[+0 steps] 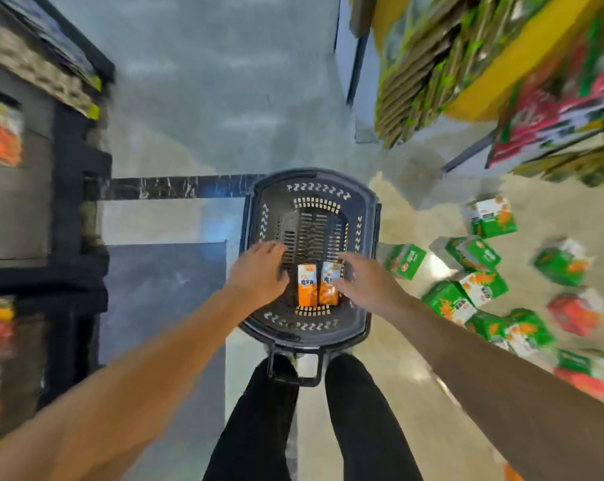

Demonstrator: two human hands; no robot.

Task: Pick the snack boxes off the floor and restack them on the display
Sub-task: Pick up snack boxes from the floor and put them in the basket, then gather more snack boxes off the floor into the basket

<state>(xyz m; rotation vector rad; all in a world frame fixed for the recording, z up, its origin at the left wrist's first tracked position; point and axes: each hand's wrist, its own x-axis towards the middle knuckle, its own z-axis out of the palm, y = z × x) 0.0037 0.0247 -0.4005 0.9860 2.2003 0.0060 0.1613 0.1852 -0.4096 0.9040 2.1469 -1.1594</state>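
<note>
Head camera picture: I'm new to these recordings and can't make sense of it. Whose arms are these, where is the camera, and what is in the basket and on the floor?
The camera sits on a person's head and looks down, so the two bare arms are that person's own, with the legs below. Both hands reach into a dark plastic basket standing on the shop floor. Two orange snack boxes lie side by side in it. The right hand touches the right one; whether its fingers actually grip it is unclear. The left hand hovers open beside them, holding nothing. To the right, green boxes and red boxes lie scattered on the floor. Blurred shelves flank the aisle.
</note>
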